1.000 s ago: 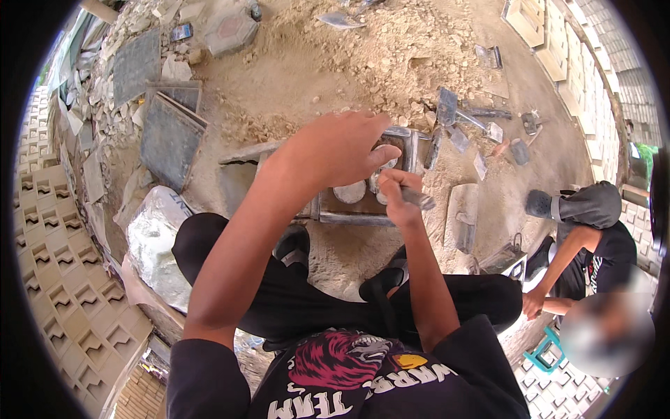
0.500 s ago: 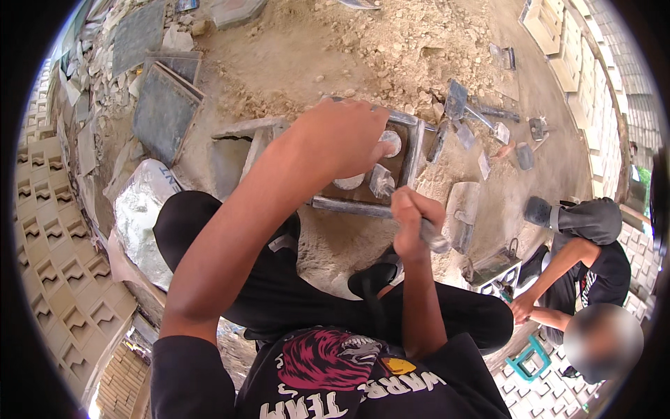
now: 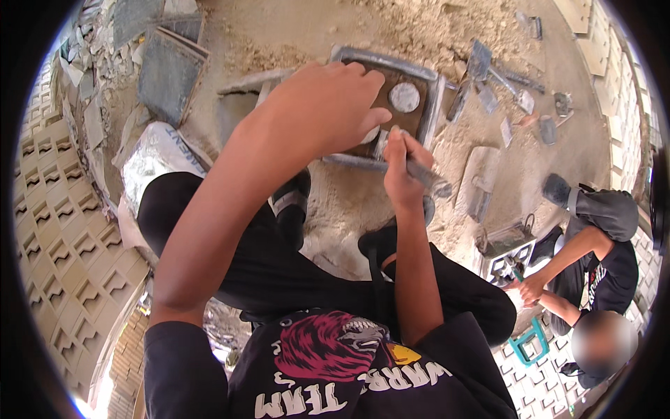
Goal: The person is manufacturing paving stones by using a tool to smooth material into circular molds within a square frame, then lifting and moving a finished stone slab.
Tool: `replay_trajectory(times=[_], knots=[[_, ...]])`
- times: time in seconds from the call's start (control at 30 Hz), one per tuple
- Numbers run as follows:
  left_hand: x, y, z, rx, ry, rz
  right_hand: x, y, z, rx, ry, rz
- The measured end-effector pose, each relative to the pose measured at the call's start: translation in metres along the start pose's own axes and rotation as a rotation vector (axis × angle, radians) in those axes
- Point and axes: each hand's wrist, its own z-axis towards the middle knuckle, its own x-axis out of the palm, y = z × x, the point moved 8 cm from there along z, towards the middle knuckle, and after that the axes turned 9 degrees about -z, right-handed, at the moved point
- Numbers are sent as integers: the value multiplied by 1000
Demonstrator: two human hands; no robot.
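A rectangular metal mould (image 3: 434,105) lies on the sandy ground in front of me, holding wet brown mix. A pale round disc (image 3: 404,98) stands out in the mix. Part of a second round piece (image 3: 370,135) shows nearer to me. Over the mould's left half reaches my left hand (image 3: 335,105), its thumb apart from bent fingers and nothing visible in it. My right hand (image 3: 406,164) is closed round the grey handle (image 3: 427,176) of a small trowel, whose blade, mostly hidden by the fingers, points into the near side of the mould.
A frame with a wooden edge adjoins the mould on its left. Dark panels (image 3: 169,77) and a cement bag (image 3: 157,157) are at the left. Further tools, including a flat-bladed trowel (image 3: 480,61), lie at the right. A co-worker (image 3: 593,258) crouches at lower right beside a patterned block mould (image 3: 513,248).
My view has tilted, so the mould sits higher in the picture. My left hand has drawn back from the far disc, uncovering it. The right hand still holds the trowel.
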Motion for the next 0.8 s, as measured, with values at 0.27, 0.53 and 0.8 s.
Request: replay_trajectory(times=[0.27,0.53,0.8], knots=[[9,-27,-93,-197,148,-57,1,12,-16,-144,-108,18],[-1,-46,-147,-199,-33,7,-19,-9,-45,-121,-257,106],[19,-108,-190,46,210,200,-20,-1,-24,-207,-269,55]])
